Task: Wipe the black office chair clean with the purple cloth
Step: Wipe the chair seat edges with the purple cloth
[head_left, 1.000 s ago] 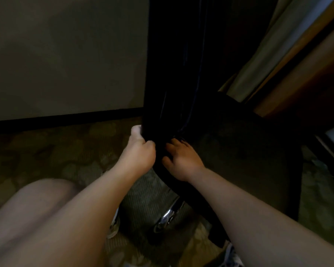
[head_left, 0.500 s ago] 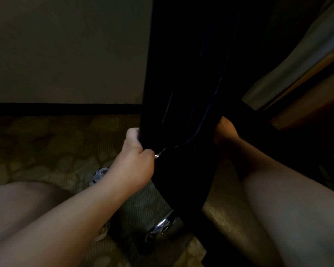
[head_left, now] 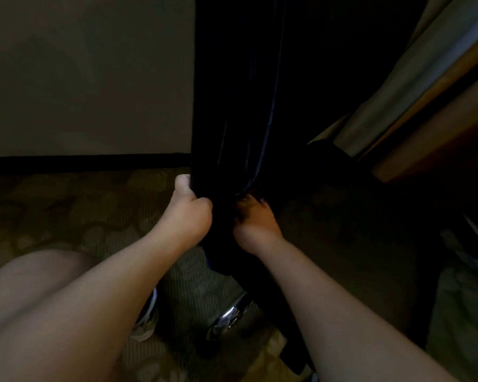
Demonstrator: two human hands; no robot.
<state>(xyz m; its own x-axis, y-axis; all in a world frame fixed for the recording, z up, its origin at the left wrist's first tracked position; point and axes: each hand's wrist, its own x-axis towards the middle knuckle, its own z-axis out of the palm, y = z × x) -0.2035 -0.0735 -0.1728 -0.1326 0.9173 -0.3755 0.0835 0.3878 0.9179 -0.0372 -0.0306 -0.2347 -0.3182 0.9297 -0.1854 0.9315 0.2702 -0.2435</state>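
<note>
Purple cloth (head_left: 246,139) hanging dark against the black office chair (head_left: 342,232)
Left hand (head_left: 189,216) fists its edge beside the seat; right hand (head_left: 255,227) pushes into the folds, grip unclear. Soft, light, limp: probably best gathered by the handful.

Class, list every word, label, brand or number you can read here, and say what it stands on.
None. No readable text shows on the chair, wall, carpet or shoe; the picture is dim.
</note>
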